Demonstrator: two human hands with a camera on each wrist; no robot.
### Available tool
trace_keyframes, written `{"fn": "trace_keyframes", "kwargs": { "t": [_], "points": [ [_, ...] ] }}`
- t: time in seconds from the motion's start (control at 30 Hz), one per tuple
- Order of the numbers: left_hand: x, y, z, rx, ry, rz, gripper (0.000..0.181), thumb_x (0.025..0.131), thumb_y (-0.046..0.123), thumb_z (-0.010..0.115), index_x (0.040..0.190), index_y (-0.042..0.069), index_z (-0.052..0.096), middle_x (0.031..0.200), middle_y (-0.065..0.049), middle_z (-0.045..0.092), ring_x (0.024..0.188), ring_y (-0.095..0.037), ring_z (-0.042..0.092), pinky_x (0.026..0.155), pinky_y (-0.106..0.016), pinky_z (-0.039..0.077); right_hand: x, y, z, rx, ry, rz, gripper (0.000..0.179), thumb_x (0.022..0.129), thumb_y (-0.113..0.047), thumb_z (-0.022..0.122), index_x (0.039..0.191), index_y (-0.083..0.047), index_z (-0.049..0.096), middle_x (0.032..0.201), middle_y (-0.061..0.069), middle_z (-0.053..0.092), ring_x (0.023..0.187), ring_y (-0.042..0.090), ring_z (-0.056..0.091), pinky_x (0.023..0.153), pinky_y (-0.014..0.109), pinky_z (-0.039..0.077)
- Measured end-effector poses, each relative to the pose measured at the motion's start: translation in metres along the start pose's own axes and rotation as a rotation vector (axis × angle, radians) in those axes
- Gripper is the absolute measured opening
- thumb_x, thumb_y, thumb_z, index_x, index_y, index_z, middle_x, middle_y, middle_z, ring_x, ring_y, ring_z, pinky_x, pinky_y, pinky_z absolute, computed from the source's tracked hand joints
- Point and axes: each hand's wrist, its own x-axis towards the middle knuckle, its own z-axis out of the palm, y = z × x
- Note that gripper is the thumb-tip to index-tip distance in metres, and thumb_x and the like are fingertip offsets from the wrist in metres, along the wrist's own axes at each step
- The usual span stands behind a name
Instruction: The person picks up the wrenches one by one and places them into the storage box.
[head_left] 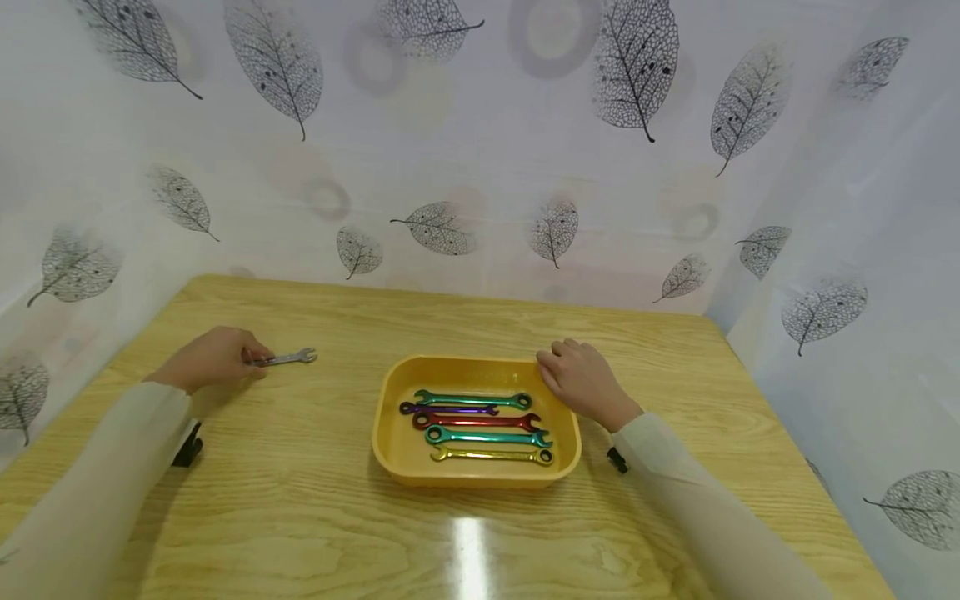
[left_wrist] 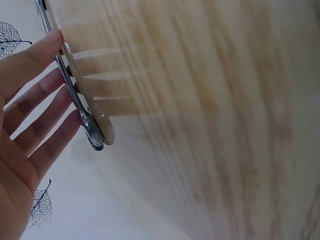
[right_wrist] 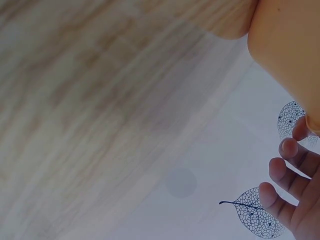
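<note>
A silver combination wrench (head_left: 292,357) lies along the left part of the table, its open jaw end pointing right. My left hand (head_left: 217,358) pinches its other end between thumb and fingers; in the left wrist view the wrench (left_wrist: 75,92) runs just along the wood surface, too close to tell whether it touches. My right hand (head_left: 585,382) grips the back right corner of a yellow plastic bin (head_left: 480,481). Inside the bin lie a green wrench (head_left: 472,400), a purple wrench (head_left: 457,409), a red wrench (head_left: 480,422), a teal wrench (head_left: 487,437) and a gold wrench (head_left: 491,454), roughly parallel.
The wood-grain table (head_left: 300,525) meets a leaf-patterned curtain or covering (head_left: 480,167) at its back and sides. Small black parts, apparently of the wrist cameras, show below the left wrist (head_left: 187,446) and beside the right wrist (head_left: 617,460).
</note>
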Motion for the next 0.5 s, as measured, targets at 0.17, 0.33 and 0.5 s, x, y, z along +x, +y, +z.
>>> {"fn": "trace_keyframes", "kwargs": {
  "t": [0.17, 0.33, 0.5],
  "points": [
    [0.0019, -0.004, -0.0002, -0.051, -0.001, -0.006, 0.027, 0.079, 0.019, 0.073, 0.102, 0.004, 0.072, 0.094, -0.007, 0.071, 0.078, -0.015, 0.061, 0.069, -0.038, 0.051, -0.0001, -0.0001, -0.0004, 0.009, 0.003, 0.003, 0.019, 0.094, -0.02, 0.053, 0.077, -0.013, 0.051, 0.063, 0.001, 0.041, 0.055, 0.013, 0.029, 0.052, 0.024, 0.023],
    [-0.0021, -0.0055, -0.0009, -0.098, 0.01, -0.017, 0.024, 0.08, 0.017, 0.072, 0.101, 0.007, 0.073, 0.097, -0.008, 0.069, 0.078, -0.013, 0.059, 0.069, -0.035, 0.05, -0.0009, -0.0006, -0.0011, 0.014, 0.012, -0.003, 0.018, 0.094, -0.02, 0.053, 0.077, -0.013, 0.052, 0.063, 0.001, 0.041, 0.055, 0.013, 0.03, 0.053, 0.024, 0.024],
    [-0.0045, -0.0078, 0.0011, -0.125, 0.014, -0.041, 0.023, 0.081, 0.016, 0.07, 0.102, 0.008, 0.073, 0.098, -0.009, 0.068, 0.079, -0.014, 0.06, 0.073, -0.041, 0.051, -0.0023, -0.0008, -0.0017, 0.019, 0.017, -0.007, 0.018, 0.093, -0.02, 0.053, 0.077, -0.013, 0.052, 0.063, 0.001, 0.041, 0.055, 0.013, 0.029, 0.052, 0.024, 0.024]
  ]
}}
